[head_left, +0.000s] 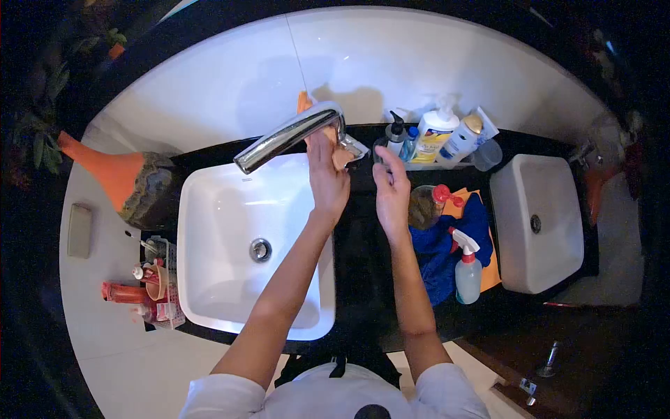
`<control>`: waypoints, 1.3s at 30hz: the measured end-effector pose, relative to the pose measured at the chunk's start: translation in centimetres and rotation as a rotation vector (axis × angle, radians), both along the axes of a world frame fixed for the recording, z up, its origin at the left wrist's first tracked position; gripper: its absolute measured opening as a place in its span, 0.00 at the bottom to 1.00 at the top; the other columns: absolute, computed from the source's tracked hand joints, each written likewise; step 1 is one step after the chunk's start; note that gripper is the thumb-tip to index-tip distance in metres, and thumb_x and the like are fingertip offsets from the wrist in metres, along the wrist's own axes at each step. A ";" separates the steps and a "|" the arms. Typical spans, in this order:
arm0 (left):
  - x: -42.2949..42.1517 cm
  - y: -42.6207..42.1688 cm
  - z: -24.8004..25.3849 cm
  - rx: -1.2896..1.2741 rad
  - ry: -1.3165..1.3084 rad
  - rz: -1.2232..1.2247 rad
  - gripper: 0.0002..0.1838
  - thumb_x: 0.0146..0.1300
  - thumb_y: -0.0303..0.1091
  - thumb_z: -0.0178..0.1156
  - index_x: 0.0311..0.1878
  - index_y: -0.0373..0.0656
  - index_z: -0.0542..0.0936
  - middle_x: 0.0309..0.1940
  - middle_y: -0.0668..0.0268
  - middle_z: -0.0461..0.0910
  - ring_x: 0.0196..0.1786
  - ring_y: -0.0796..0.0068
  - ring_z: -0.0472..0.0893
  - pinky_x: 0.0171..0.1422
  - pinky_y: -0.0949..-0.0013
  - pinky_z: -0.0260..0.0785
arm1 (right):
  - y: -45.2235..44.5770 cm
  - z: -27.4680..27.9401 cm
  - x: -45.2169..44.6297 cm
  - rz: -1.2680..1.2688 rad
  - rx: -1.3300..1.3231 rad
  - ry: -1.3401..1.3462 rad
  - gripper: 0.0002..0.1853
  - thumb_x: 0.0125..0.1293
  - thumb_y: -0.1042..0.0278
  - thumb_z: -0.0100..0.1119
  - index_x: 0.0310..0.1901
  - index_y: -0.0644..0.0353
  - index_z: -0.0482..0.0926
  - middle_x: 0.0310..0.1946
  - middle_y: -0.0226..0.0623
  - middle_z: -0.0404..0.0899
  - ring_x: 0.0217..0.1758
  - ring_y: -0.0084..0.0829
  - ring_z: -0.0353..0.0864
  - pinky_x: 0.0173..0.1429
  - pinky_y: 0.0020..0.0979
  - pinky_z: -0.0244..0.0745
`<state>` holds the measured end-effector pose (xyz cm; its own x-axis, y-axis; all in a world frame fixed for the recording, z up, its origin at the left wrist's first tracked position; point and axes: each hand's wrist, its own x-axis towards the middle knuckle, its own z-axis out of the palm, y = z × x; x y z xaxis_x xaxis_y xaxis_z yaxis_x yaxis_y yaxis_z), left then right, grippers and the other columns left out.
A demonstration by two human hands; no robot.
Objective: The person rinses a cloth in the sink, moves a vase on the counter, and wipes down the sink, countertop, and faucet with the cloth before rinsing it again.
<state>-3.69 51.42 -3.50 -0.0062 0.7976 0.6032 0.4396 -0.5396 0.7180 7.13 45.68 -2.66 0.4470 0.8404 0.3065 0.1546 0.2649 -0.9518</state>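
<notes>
My left hand [329,178] is closed on an orange cloth [302,103], pressing it around the body of the chrome faucet [293,133] behind the basin. Part of the cloth sticks up behind the spout, and another fold shows beside the faucet's lever. My left fingers are partly hidden by the spout. To the right, my right hand [393,192] hovers over the black counter with its fingers loosely bent and apart, and I see nothing in it. It is nearest to a dark pump bottle [396,130]. Below the faucet lies the white basin [209,279].
Several lotion bottles [436,133] stand in a tray against the wall. A spray bottle [469,276] rests on a blue cloth [433,262] at the right, before a second basin [544,258]. An orange vase [101,171] and a toiletry basket [167,307] are at the left.
</notes>
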 end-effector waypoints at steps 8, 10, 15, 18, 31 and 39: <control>0.3 -1.6 0.9 -0.258 -0.255 -0.120 0.35 0.55 0.16 0.48 0.69 0.37 0.54 0.60 0.49 0.67 0.58 0.66 0.69 0.60 0.70 0.61 | -2.1 -1.8 -0.6 0.082 -0.095 0.084 0.13 0.65 0.72 0.49 0.50 0.61 0.76 0.49 0.36 0.75 0.52 0.26 0.72 0.55 0.26 0.65; 0.8 -2.7 3.5 -0.259 -0.319 -0.214 0.39 0.49 0.12 0.46 0.69 0.37 0.53 0.62 0.45 0.64 0.66 0.59 0.66 0.65 0.67 0.58 | -2.4 -2.4 -0.2 0.084 -0.128 0.106 0.12 0.66 0.72 0.49 0.49 0.62 0.76 0.48 0.35 0.76 0.51 0.26 0.72 0.55 0.25 0.65; -1.9 -1.7 -1.1 0.145 0.388 -0.098 0.33 0.58 0.18 0.48 0.69 0.41 0.55 0.69 0.52 0.53 0.67 0.57 0.64 0.65 0.67 0.60 | -3.3 -4.0 0.0 0.084 -0.155 0.153 0.12 0.66 0.72 0.49 0.49 0.64 0.76 0.43 0.35 0.78 0.45 0.24 0.74 0.51 0.24 0.67; -3.4 -3.1 -1.4 -0.446 -0.087 -0.283 0.30 0.59 0.24 0.52 0.67 0.39 0.60 0.66 0.58 0.62 0.62 0.68 0.67 0.65 0.69 0.60 | -3.3 -3.9 -2.0 0.201 -0.224 0.311 0.15 0.66 0.70 0.49 0.52 0.64 0.74 0.46 0.35 0.78 0.48 0.24 0.74 0.49 0.24 0.69; -11.0 -15.5 2.1 -1.002 -0.937 -0.253 0.16 0.65 0.27 0.47 0.52 0.31 0.72 0.42 0.61 0.77 0.45 0.72 0.77 0.52 0.71 0.70 | -4.4 -0.5 -4.5 -0.056 -0.070 -0.079 0.23 0.59 0.71 0.59 0.56 0.60 0.66 0.50 0.40 0.67 0.49 0.31 0.69 0.50 0.31 0.67; -9.9 -18.5 0.8 -0.999 -0.777 -0.166 0.11 0.62 0.26 0.48 0.42 0.33 0.76 0.36 0.62 0.78 0.40 0.76 0.77 0.47 0.74 0.70 | 0.1 2.6 -8.1 -0.095 -0.050 -0.372 0.41 0.63 0.65 0.50 0.67 0.75 0.36 0.69 0.64 0.29 0.74 0.55 0.33 0.74 0.47 0.33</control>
<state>-13.59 32.87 -2.74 0.0568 0.9255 -0.3745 -0.2972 0.3738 0.8786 -0.94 45.83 -0.03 0.3895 0.8185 0.4222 0.5129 0.1880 -0.8376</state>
